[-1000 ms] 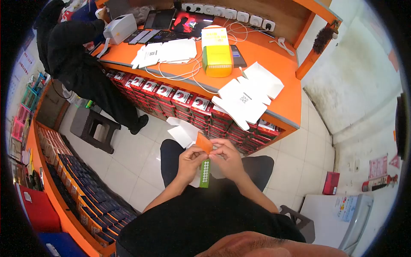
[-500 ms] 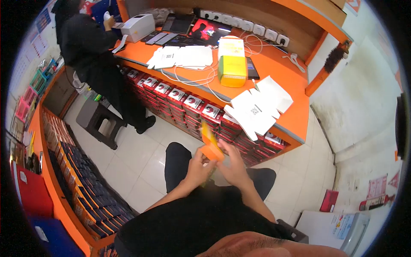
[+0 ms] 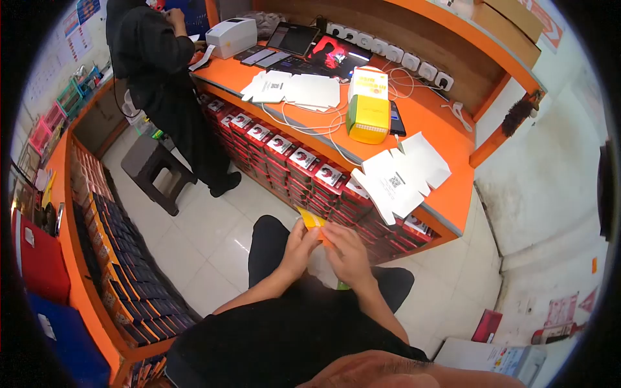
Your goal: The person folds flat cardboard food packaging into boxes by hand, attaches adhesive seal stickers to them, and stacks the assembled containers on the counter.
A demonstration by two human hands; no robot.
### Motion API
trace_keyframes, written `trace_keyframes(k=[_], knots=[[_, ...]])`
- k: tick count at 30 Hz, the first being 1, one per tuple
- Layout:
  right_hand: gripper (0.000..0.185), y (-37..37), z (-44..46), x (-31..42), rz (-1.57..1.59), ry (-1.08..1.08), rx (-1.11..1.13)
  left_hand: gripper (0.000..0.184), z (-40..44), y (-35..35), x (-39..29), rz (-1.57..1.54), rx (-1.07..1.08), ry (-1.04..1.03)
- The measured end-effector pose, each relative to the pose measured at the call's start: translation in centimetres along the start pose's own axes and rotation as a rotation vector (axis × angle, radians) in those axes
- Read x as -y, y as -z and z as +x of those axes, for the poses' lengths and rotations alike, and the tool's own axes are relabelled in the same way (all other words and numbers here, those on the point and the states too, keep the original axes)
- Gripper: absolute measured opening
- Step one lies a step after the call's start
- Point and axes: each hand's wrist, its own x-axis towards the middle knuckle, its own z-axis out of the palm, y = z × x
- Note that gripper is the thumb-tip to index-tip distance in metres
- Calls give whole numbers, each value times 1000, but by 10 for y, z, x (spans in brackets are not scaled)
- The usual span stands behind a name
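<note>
Between my two hands, above my lap, is a small yellow-and-orange piece of folded card (image 3: 311,219), perhaps a little carton. My left hand (image 3: 298,248) is closed on its left side. On the other side, my right hand (image 3: 347,250) pinches it near the right edge. The card's lower part is hidden behind my fingers. Below my hands, a whitish thing (image 3: 319,264) and a bit of green show over my lap, too blurred to name.
An orange counter (image 3: 449,194) ahead bears flattened white cartons (image 3: 406,173), a yellow box (image 3: 369,118), phones, cables and a label printer (image 3: 231,37). Stacked red boxes (image 3: 281,145) fill its underside. A person in black (image 3: 158,84) stands left, near a dark stool (image 3: 155,168). Shelved boxes (image 3: 132,278) line the left.
The card has turned and tilted, now pointing up and left, with both hands still on it. My view has shifted slightly. The other person's hand has risen toward their head.
</note>
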Motion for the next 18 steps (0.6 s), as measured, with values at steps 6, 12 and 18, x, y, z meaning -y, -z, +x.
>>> trace_keyframes(k=[6,12,18], knots=[[25,-9,-12,-20,261,-237,-171,8,15,17,5,277,-20,-141],[13,-8,-7,-9,487,-389,-336,13,15,11,-10,842,120,-565],[11,-14,-7,-10,203,-226,-301,18,13,5,0,1012,107,-802]])
